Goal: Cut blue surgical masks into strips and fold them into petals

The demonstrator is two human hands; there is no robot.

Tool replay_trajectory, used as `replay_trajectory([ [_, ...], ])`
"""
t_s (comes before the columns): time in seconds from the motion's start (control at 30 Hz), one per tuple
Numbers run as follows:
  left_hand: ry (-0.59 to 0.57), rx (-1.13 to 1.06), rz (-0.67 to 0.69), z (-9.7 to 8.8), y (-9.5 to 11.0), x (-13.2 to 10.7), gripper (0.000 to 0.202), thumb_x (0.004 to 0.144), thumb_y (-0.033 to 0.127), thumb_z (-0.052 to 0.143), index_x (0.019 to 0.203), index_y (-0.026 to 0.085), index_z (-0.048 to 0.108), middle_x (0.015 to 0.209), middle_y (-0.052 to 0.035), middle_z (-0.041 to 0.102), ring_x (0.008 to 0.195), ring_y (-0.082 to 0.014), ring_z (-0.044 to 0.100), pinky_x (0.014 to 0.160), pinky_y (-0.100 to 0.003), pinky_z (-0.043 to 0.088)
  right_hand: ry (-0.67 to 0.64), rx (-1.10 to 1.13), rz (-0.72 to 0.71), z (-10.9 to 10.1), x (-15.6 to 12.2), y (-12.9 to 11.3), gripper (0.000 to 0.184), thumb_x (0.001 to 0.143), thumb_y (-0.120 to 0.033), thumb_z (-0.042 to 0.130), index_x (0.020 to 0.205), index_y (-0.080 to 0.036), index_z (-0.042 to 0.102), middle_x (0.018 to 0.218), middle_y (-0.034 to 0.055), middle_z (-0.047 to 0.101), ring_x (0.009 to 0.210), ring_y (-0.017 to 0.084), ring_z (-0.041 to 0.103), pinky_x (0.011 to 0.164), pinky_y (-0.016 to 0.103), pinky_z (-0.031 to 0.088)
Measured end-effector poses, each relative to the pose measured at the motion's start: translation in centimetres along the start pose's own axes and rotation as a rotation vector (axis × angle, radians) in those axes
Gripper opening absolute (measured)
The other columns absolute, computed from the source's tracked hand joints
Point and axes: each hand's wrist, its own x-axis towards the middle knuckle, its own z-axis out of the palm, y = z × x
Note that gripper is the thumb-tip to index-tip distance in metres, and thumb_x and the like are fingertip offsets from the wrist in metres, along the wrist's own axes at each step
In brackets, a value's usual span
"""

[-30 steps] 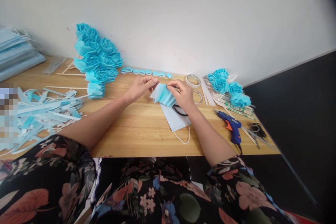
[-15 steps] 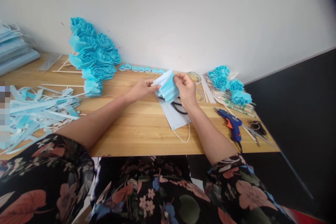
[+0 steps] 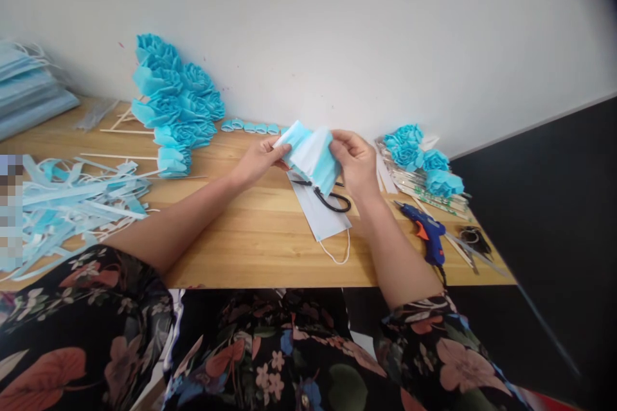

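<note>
Between my two hands is a piece of pleated blue-and-white face mask fabric (image 3: 315, 157), its layers partly spread apart. My left hand (image 3: 263, 160) pinches its left edge between thumb and fingers. On the other side, my right hand (image 3: 355, 160) grips the upper right edge. Below the fabric, black-handled scissors (image 3: 335, 205) lie on a whole face mask (image 3: 321, 221), whose white ear loop trails toward the table's front edge. The fabric hides part of the scissors.
Blue fabric roses (image 3: 180, 103) are heaped at back left, above a pile of cut strips (image 3: 81, 205). Small blue rolls (image 3: 250, 128) line the wall. A blue glue gun (image 3: 427, 231) lies at right, near more roses (image 3: 409, 144). Stacked masks (image 3: 29, 96) stand far left.
My right hand has moved slightly right, pulling the fabric wider. The layers have parted, and more white shows. More of the scissors is visible beneath.
</note>
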Motion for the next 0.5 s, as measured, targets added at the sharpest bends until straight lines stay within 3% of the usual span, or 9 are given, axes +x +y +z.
replay_trajectory([
  [0.13,-0.034,0.01,-0.007,0.7,0.1,-0.3,0.055,0.075,0.066,0.074,0.097,0.016,0.074,0.085,-0.0038,0.073,0.073,-0.0152,0.066,0.073,-0.03,0.059,-0.011,-0.067,0.044,1.0,-0.6,-1.0,0.028,0.084,-0.049,0.07,0.09,-0.022,0.071,0.084,0.0019,0.071,0.078,0.018,0.066,0.069,0.032,0.055],
  [0.3,-0.092,0.017,0.011,1.0,0.1,-0.4,0.057,0.074,0.071,0.071,0.09,0.016,0.074,0.075,-0.0013,0.069,0.067,-0.0136,0.063,0.071,-0.029,0.057,-0.016,-0.185,-0.103,0.7,-0.5,-1.4,0.013,0.084,-0.035,0.071,0.084,-0.023,0.07,0.112,0.0047,0.072,0.105,0.022,0.067,0.091,0.038,0.054],
  [0.5,-0.069,0.06,0.012,0.7,0.2,-0.5,0.054,0.079,0.07,0.066,0.084,0.017,0.073,0.074,-0.0022,0.068,0.069,-0.0158,0.063,0.07,-0.029,0.054,-0.035,-0.183,-0.036,1.0,-0.6,-1.4,0.01,0.085,-0.03,0.068,0.081,-0.021,0.069,0.083,0.0005,0.073,0.081,0.018,0.069,0.081,0.035,0.056],
])
